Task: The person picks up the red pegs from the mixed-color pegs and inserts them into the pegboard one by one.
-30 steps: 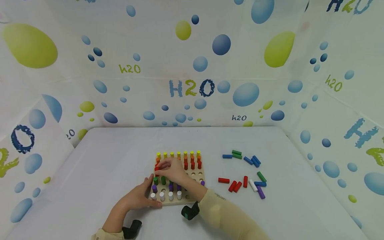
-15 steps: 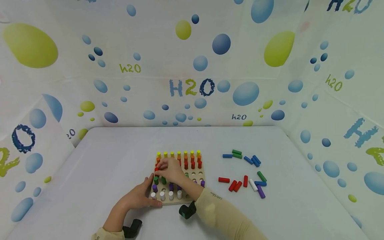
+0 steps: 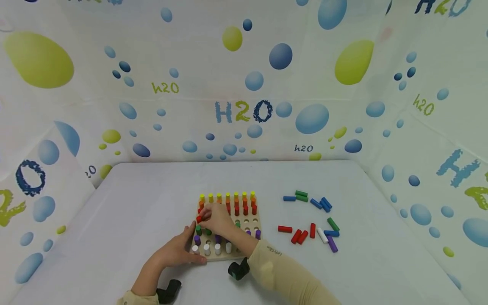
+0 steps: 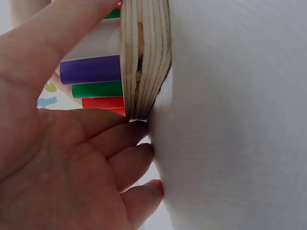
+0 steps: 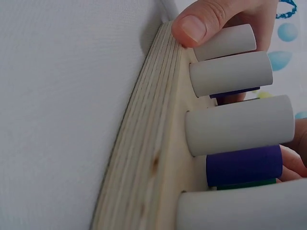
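One smooth red peg (image 3: 198, 219), lower centre, pinched by my right hand (image 3: 218, 220); left hand (image 3: 176, 249) spread against plywood board (image 5: 139, 158); peg's dipped slightly!

The wooden pegboard (image 3: 250, 225) lies flat under a pinched red peg (image 3: 199, 219)

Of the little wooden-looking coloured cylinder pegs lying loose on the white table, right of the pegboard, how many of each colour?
Blue cylindrical pegs: 5
Red cylindrical pegs: 4
Green cylindrical pegs: 3
White cylindrical peg: 1
Purple cylindrical peg: 1
Total: 14
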`<state>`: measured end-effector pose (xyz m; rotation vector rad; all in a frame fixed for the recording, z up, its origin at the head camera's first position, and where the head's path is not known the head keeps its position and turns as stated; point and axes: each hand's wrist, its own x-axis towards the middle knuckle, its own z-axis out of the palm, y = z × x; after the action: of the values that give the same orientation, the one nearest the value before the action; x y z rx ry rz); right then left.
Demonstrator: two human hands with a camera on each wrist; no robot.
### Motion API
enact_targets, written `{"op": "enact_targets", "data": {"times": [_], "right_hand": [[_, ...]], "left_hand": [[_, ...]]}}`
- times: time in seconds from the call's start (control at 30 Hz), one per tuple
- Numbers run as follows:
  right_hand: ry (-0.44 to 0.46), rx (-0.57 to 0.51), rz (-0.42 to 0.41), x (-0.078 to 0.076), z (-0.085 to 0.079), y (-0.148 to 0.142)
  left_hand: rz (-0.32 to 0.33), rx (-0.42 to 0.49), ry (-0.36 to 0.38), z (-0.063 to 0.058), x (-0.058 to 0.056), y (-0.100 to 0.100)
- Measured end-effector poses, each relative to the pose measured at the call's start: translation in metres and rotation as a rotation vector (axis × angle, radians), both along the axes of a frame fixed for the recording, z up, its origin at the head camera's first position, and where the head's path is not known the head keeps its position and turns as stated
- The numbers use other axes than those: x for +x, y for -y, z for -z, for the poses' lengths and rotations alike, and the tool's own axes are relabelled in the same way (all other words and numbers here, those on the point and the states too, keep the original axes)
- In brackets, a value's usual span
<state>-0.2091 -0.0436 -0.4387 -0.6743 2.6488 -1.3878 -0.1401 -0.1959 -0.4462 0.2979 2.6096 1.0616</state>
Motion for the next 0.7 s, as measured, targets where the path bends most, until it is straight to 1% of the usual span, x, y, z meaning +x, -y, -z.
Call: {"op": "enact_targets", "data": {"times": [0.2,0.27,0.4,0.53,0.7], "right_hand": [[-0.027,-0.01,-0.004,-0.001,-0.001,-0.006],[-0.01,-0.033,-0.016,0.0,-0.002,-0.011],[-0.007,-0.091,-0.036,-0.001,-0.003,-0.022],[-0.031,-0.144,-0.03,-0.002,-0.004,-0.035],[-0.057,-0.178,-0.027,-0.001,-0.007,-0.052]], "left_hand": [[-0.004,-0.006,0.004,-0.001,0.001,0.0],[-0.006,-0.005,0.004,-0.001,0.001,0.0],[-0.011,-0.013,0.001,-0.001,0.0,-0.001],[-0.018,-0.026,0.001,-0.002,0.0,-0.002],[-0.027,-0.032,0.005,-0.002,0.001,-0.003]]}}
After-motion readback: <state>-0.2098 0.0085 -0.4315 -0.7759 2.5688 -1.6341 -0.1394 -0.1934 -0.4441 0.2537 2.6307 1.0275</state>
